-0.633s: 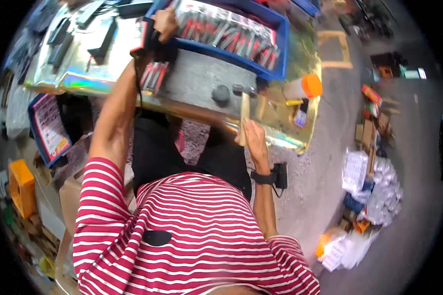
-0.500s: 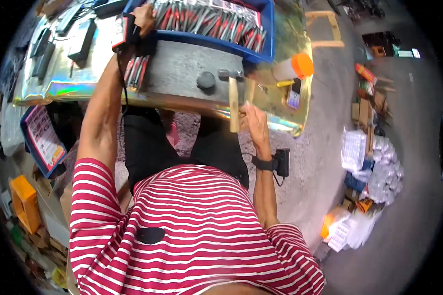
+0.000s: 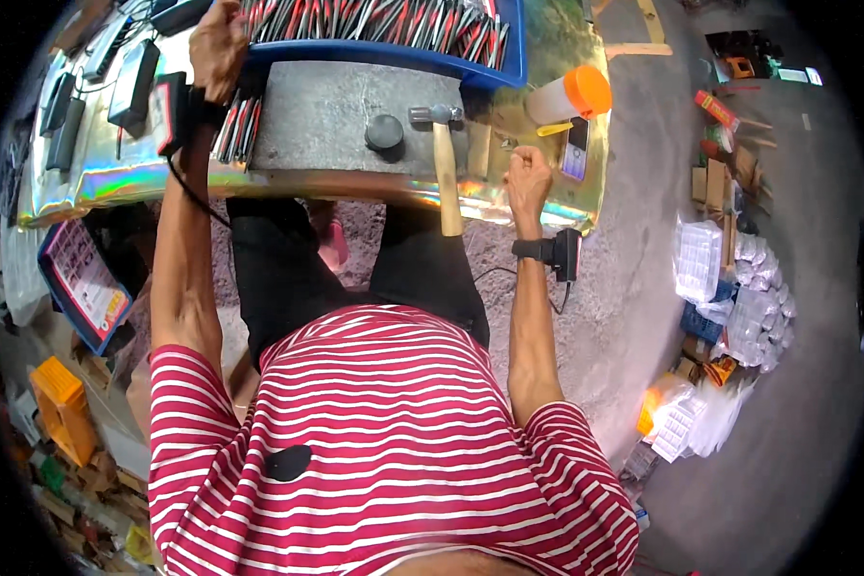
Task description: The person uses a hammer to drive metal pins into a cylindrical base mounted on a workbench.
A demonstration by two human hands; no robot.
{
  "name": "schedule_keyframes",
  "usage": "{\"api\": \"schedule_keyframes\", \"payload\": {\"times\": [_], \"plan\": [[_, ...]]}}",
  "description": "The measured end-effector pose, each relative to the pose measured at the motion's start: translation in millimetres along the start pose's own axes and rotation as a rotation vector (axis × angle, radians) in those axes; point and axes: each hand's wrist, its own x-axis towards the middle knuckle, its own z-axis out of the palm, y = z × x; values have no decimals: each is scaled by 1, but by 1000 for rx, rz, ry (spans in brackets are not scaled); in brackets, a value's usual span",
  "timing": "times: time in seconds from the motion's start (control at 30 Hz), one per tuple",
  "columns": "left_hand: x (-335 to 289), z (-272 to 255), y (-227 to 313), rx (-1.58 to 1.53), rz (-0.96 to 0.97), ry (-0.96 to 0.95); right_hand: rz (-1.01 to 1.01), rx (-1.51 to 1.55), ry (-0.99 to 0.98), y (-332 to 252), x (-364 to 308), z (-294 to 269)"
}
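Observation:
My left hand is at the left end of a blue tray, its fingers curled; what they hold, if anything, is hidden. The tray holds many slender red, black and silver pieces. A small bundle of similar pieces lies below my left wrist, beside a grey metal plate. On the plate stand a round black piece and a hammer, its wooden handle jutting past the front edge. My right hand is right of the hammer, fingers pinched together, close to tiny metal bits.
An orange-lidded jar, a yellow strip and a flat dark device sit right of my right hand. Black boxes with cords lie at the table's left. Wrapped packages and cartons are on the floor at right.
My right hand has moved right and forward, away from the hammer's handle to over the table. My left hand has shifted left along the tray's end. The view has shifted slightly.

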Motion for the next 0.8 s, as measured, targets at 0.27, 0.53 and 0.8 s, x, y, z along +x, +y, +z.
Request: {"api": "schedule_keyframes", "payload": {"times": [0.27,0.53,0.8], "plan": [[-63,-75,31,-190,-423,127,-253,-286,-59,-10,9,8],[-124,-101,27,-313,-692,164,-447,-523,-68,-9,13,8],[-131,-95,21,-61,-549,29,-735,-650,-160,9,26,-5]]}}
